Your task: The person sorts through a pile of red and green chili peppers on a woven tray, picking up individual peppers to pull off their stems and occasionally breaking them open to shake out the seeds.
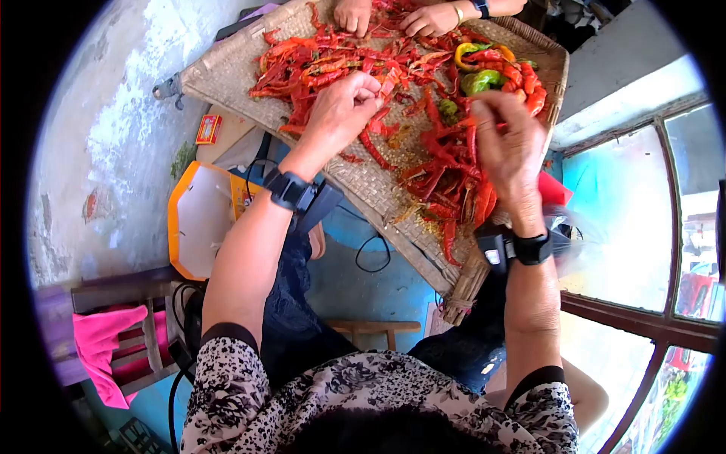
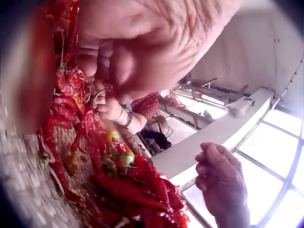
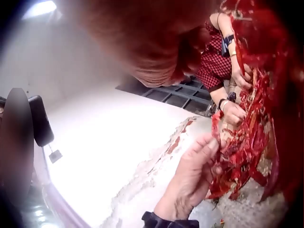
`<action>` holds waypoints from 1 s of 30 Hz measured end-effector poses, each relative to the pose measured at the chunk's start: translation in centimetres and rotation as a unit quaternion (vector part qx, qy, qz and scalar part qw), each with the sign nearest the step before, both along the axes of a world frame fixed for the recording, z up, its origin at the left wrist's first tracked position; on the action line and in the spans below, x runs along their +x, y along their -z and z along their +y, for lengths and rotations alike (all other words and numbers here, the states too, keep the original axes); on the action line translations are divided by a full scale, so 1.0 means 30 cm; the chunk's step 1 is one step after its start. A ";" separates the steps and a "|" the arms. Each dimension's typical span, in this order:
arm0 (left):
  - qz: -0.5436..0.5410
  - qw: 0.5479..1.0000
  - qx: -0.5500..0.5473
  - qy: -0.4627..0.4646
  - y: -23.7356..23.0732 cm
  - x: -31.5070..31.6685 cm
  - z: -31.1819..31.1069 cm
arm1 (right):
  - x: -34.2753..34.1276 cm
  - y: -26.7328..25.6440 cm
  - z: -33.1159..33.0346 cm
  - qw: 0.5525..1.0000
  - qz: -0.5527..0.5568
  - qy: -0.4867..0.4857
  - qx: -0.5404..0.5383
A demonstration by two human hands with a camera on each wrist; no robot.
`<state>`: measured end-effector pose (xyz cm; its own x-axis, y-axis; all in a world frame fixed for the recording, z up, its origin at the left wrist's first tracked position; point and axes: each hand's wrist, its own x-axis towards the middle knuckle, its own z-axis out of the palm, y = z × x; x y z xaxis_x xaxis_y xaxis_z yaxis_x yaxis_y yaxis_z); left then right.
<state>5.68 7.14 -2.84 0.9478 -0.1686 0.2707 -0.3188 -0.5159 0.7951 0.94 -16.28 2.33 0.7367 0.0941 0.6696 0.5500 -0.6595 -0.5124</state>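
Observation:
Red chillies (image 1: 446, 163) cover a woven tray (image 1: 227, 72). In the head view my left hand (image 1: 336, 121) is over the pile's near left part, pinching a red chilli piece (image 1: 389, 79); the right wrist view shows this hand (image 3: 190, 168) with the red piece (image 3: 215, 125) at its fingertips. Over the tray's right side, beside a green pepper (image 1: 481, 81), my right hand (image 1: 513, 147) is raised with its fingers curled. The left wrist view shows the same hand (image 2: 222, 183) curled, with nothing visible in it.
Another person's two hands (image 1: 352, 15) (image 1: 431, 19) work at the tray's far edge. A matchbox (image 1: 209, 129) and an orange-edged white container (image 1: 203, 219) are left of the tray. A window (image 1: 616, 219) stands at the right, a wall (image 1: 128, 113) at the left.

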 end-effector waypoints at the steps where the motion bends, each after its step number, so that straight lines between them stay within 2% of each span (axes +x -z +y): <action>1: 0.008 0.998 -0.058 0.017 -0.014 -0.021 -0.006 | -0.012 0.010 0.027 0.999 0.046 -0.012 0.008; 3: 0.015 0.992 -0.110 0.058 -0.035 -0.064 -0.042 | -0.020 0.029 0.061 0.994 0.080 -0.074 0.010; 6: 0.005 0.992 -0.087 0.090 -0.068 -0.145 -0.090 | -0.021 0.058 0.101 0.952 0.239 -0.130 0.140; 9: -0.042 0.990 -0.083 0.110 -0.051 -0.157 -0.100 | -0.020 0.054 0.106 0.945 0.258 -0.115 0.167; 13: -0.122 0.988 -0.012 0.096 -0.049 -0.162 -0.097 | -0.013 0.075 0.110 0.941 0.268 -0.087 0.186; 15: -0.137 0.985 0.011 0.104 -0.043 -0.168 -0.096 | -0.015 0.066 0.109 0.895 0.328 -0.130 0.274; 16: -0.118 0.987 -0.019 0.108 -0.043 -0.174 -0.099 | -0.016 0.071 0.105 0.901 0.308 -0.137 0.274; 21: -0.118 0.986 -0.032 0.118 -0.043 -0.157 -0.083 | -0.011 0.036 0.072 0.928 0.211 -0.122 0.282; 24: -0.082 0.993 -0.059 0.052 -0.054 -0.138 -0.049 | 0.012 0.003 -0.002 0.930 0.152 -0.110 0.316; 25: -0.084 0.993 -0.055 0.053 -0.060 -0.131 -0.042 | 0.022 0.001 -0.033 0.935 0.130 -0.099 0.315; 27: -0.007 0.992 -0.122 0.029 -0.073 -0.124 -0.023 | 0.039 -0.006 -0.086 0.949 0.120 -0.047 0.288; 29: 0.005 0.990 -0.139 0.027 -0.084 -0.118 -0.011 | 0.055 0.016 -0.132 0.973 0.102 0.005 0.209; 30: 0.013 0.982 -0.186 0.035 -0.076 -0.109 -0.006 | 0.035 -0.011 -0.146 0.982 0.147 0.104 0.050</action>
